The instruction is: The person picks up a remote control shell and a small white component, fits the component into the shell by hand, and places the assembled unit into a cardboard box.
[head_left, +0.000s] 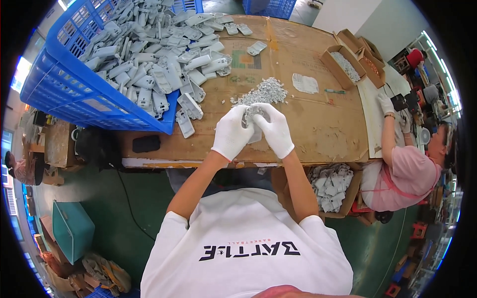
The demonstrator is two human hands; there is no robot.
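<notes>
Both of my hands wear white gloves and meet near the front edge of the cardboard-covered table (318, 134). Between them is a pale plastic housing (255, 135), its lower end showing below the fingers. My left hand (231, 131) grips its left side. My right hand (275, 130) closes on it from the right, thumb across the part. Just beyond the fingertips lies a heap of small whitish pieces (263, 92). To the left, many similar housings (164, 77) spill from a tipped blue crate (64, 92) onto the table. One loose housing (185, 124) lies nearest my left hand.
At the far right stand cardboard boxes (343, 64) of small parts, near a crumpled clear bag (305, 83) and a green pen-like tool (335, 91). A box of white parts (330, 188) sits below the table edge. A gloved co-worker (397, 174) works at right.
</notes>
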